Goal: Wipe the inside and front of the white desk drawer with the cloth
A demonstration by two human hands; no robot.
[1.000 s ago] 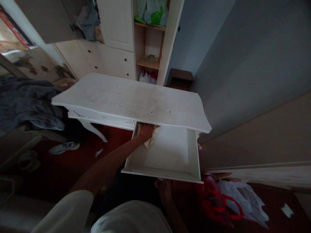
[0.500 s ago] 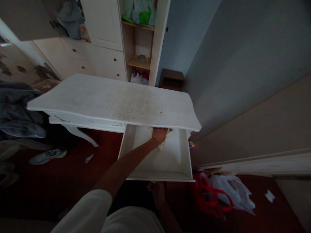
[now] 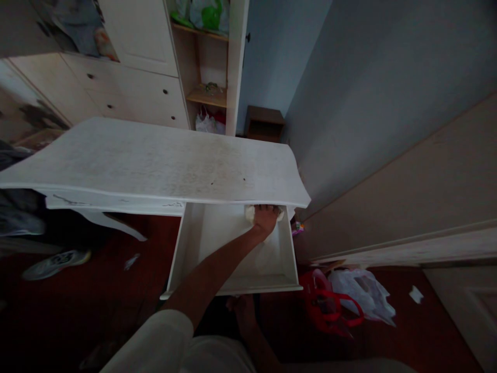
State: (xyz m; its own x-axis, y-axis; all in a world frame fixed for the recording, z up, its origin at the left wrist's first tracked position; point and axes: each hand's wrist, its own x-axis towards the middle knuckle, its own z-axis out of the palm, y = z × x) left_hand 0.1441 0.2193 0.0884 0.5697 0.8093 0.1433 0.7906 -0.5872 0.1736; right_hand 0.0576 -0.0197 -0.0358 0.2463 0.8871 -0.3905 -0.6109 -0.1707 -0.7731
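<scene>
One open white wooden drawer (image 3: 217,235) under the white surface (image 3: 155,160) holds one pale crumpled cloth (image 3: 249,212), which the left hand (image 3: 266,218) has its fingers closed around. The right hand (image 3: 243,308) is at the drawer front; can't tell its grip.

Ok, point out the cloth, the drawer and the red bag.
cloth (image 3: 249,213), head view, its pale left end.
drawer (image 3: 267,284), head view, the front rim.
red bag (image 3: 316,298), head view, its red body.
</scene>
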